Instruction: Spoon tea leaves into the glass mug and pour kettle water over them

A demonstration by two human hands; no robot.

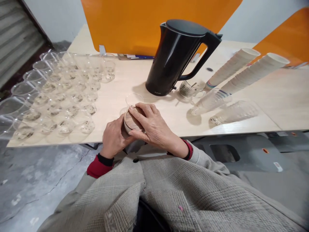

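At the table's front edge, a small round jar with a wood-grain lid (132, 120) is between my hands. My left hand (114, 135) wraps around the jar's side. My right hand (156, 125) lies over the top, its fingers and thumb gripping the lid's rim. The jar's body is mostly hidden by my hands. Just beyond it stands a clear cup (134, 99), hard to make out against the table. A ribbed glass mug (190, 88) with thin dark-green pieces in it sits farther right, beside the kettle.
A black electric kettle (173, 58) stands at the back centre. Rows of clear cups (55, 100) with dark bits in their bottoms fill the left side. Paper cup stacks (253, 72) and clear cup stacks (234, 112) stand right. An orange divider (120, 25) rises behind.
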